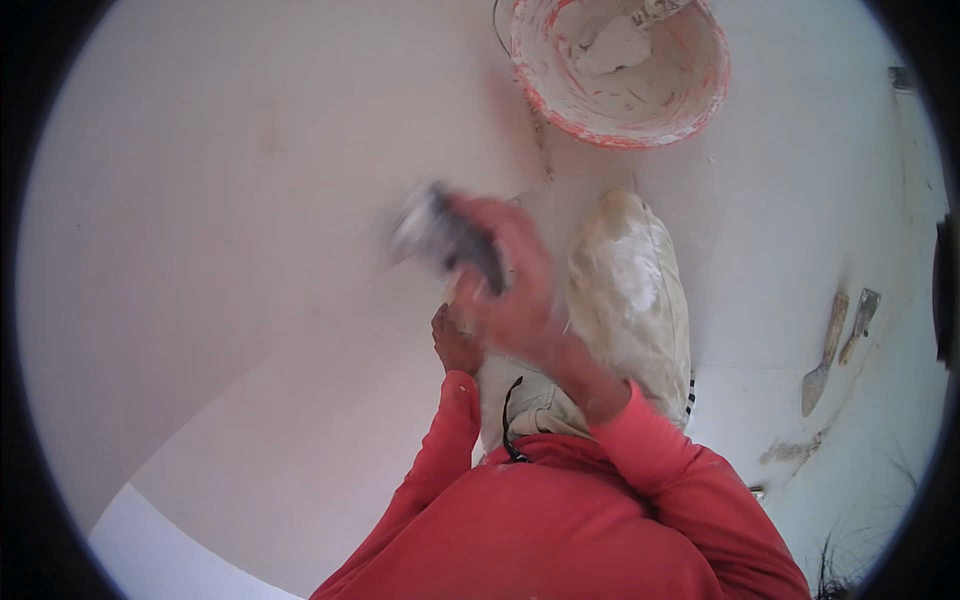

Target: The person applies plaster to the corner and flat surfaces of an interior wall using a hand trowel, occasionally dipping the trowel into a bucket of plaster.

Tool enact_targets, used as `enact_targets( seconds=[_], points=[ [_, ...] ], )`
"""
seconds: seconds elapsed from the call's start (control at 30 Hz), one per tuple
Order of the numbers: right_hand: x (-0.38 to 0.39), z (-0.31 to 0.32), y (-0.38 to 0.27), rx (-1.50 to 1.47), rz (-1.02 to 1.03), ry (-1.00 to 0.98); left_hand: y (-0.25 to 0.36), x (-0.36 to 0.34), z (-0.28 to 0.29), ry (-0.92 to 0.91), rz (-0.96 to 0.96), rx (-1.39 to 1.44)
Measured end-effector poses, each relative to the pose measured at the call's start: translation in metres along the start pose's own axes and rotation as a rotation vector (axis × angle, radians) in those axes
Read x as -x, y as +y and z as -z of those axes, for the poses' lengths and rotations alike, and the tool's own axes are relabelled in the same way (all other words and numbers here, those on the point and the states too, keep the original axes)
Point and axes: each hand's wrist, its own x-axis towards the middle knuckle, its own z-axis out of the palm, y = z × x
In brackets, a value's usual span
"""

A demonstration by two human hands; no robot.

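Note:
My right hand is closed around a dark grey, block-like tool with a pale, whitish end toward the left. Both are smeared by motion, so the tool's exact kind does not show. The tool is in front of a broad off-white surface. Below and partly behind the right hand, my left hand lies against my left knee in pale trousers. Its visible fingers are laid over the cloth, and I see nothing in them; the rest of that hand is hidden.
A red bucket, crusted with white plaster, stands ahead with a coated tool in it. On the right lie a putty knife and a smaller scraper. My right leg is bent between bucket and body.

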Motion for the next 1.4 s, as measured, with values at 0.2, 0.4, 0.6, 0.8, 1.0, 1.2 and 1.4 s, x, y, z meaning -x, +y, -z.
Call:
enact_targets(
  seconds=[0.2, 0.4, 0.6, 0.8, 1.0, 1.2, 1.4],
  points=[
    [-0.047, 0.029, 0.098, -0.107, -0.69, 0.309, 0.018, -0.002, 0.009, -0.003, 0.009, -0.074],
    [0.006, -0.038, -0.026, 0.032, 0.03, 0.072, -0.008, -0.003, -0.004, 0.029, -0.075, -0.077],
    [0.037, -0.043, -0.003, -0.734, -0.663, 0.41, -0.008, -0.004, -0.004, 0.033, -0.082, -0.01],
    [0.014, -0.011, 0.119, -1.238, -0.998, 0.839, 0.01, 0.0, 0.009, 0.024, -0.041, -0.039],
    [-0.014, -0.016, 0.171, -1.436, -1.051, 0.916, 0.021, 0.0, 0.013, -0.006, 0.052, -0.037],
    [-0.017, -0.014, 0.172, -1.477, -1.02, 0.901, 0.016, 0.0, 0.012, 0.01, -0.012, -0.041],
    [-0.002, -0.058, 0.077, -1.589, -0.936, 0.748, -0.009, 0.001, 0.004, 0.055, -0.112, -0.067]
  ],
)
